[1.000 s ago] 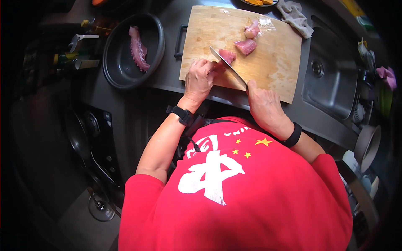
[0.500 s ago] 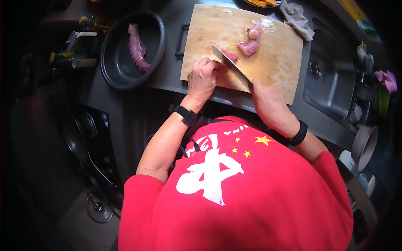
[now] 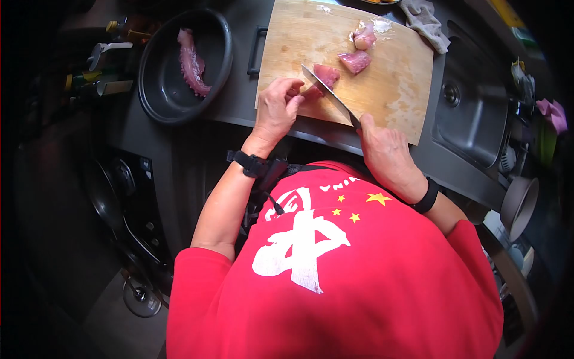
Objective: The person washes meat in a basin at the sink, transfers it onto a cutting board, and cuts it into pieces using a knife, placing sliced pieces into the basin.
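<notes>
My right hand (image 3: 387,149) is wrapped round the handle of a kitchen knife (image 3: 332,96), its blade slanting up and left across the wooden cutting board (image 3: 394,90). At the near left part of the board, the bent fingers and thumb of my left hand (image 3: 278,107) pinch the end of an octopus tentacle piece (image 3: 311,93), partly hidden by hand and blade. Just beyond the blade lies a pink cut chunk (image 3: 326,75). Farther back on the board sit another chunk (image 3: 355,61) and a rounded piece (image 3: 364,37).
Left of the board stands a dark round bowl (image 3: 150,96) holding a long octopus tentacle (image 3: 192,66) with suckers. A steel sink (image 3: 469,119) lies to the right, with a grey cloth (image 3: 424,24) at its far corner. Bottles (image 3: 122,29) stand at the far left.
My left hand has shifted left and its fingers have opened a little. More of the chunk beyond the blade shows. The knife has barely moved, and the view has shifted slightly.
</notes>
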{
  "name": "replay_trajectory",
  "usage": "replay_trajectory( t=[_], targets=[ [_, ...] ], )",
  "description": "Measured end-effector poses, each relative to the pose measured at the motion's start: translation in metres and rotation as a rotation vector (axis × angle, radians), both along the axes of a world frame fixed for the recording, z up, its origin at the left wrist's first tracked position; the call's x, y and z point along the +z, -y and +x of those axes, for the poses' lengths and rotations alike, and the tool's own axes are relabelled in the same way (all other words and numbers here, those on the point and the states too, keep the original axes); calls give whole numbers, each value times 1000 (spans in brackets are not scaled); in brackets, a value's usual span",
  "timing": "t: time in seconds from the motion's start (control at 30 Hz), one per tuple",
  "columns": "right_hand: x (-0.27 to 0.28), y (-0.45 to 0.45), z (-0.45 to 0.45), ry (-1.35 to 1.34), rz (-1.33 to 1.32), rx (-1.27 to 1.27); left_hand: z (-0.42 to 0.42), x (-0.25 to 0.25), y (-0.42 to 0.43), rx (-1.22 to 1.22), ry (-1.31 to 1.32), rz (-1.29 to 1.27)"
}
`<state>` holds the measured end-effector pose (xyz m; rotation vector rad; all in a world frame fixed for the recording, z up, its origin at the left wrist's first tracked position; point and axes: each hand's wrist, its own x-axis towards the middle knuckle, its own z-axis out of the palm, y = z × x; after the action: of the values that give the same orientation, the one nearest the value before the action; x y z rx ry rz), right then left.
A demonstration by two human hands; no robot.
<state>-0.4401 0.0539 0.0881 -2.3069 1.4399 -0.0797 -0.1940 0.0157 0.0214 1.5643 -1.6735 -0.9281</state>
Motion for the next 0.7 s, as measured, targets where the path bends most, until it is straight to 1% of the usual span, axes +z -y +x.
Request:
replay_trajectory(
  t=[0.07, 0.1, 0.17, 0.43, 0.5, 0.6, 0.7],
  targets=[
    [3, 0, 1, 3, 0, -4, -7, 0, 0, -29, 87, -131],
    [5, 1, 2, 5, 3, -9, -8, 2, 1, -28, 88, -130],
    [6, 3, 2, -3, 15, -2, -12, 5, 3, -100, 236, -247],
    [7, 6, 3, -5, 0, 32, -18, 3, 2, -87, 240, -241],
    [9, 11, 4, 48, 20, 71, -18, 3, 3, -75, 244, -236],
    [-5, 30, 19, 116, 9, 75, -19, -5, 1, -62, 278, -294],
    [-20, 43, 29, 183, -42, 46, -19, -7, 1, -55, 340, -259]
  ],
)
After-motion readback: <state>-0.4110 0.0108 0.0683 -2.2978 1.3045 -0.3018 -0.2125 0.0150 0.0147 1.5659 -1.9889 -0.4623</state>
